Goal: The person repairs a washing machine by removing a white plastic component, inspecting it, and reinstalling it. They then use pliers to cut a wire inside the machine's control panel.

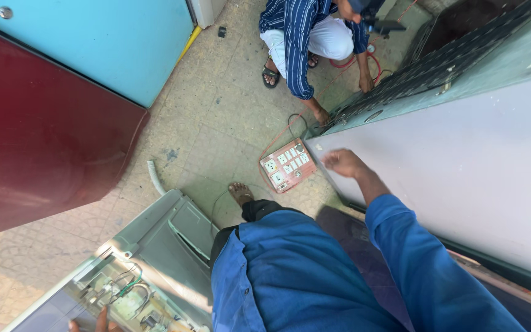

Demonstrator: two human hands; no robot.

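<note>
Right hand: the person's right hand (343, 162), at the end of a blue sleeve, rests on the upper corner of a large pale grey flat panel of an appliance (462, 172) lying on its side; the fingers are loosely curled and blurred, closed on nothing that can be seen.

Left hand: only the fingertips of the left hand (96, 321) show at the bottom edge, touching the open grey top of a washing machine (155, 246) with exposed wires and small parts; whether it grips anything cannot be told.

Appliance panel: it fills the right side of the view, with a dark wire grille (437, 67) along its far edge.

Floor: a red rectangular extension board with white sockets (287, 165) lies on the worn tiled floor (216, 117) just beside the panel's corner, near the person's bare foot (239, 192).

Co-worker: a second person in a blue striped shirt and white trousers (305, 37) crouches at the far end of the grille, one hand on the floor by a red cable (370, 61).

Surroundings: a dark red curved appliance body (38, 141) and a light blue one (106, 37) stand at left; a short grey corrugated hose (155, 177) lies beside the washing machine.
</note>
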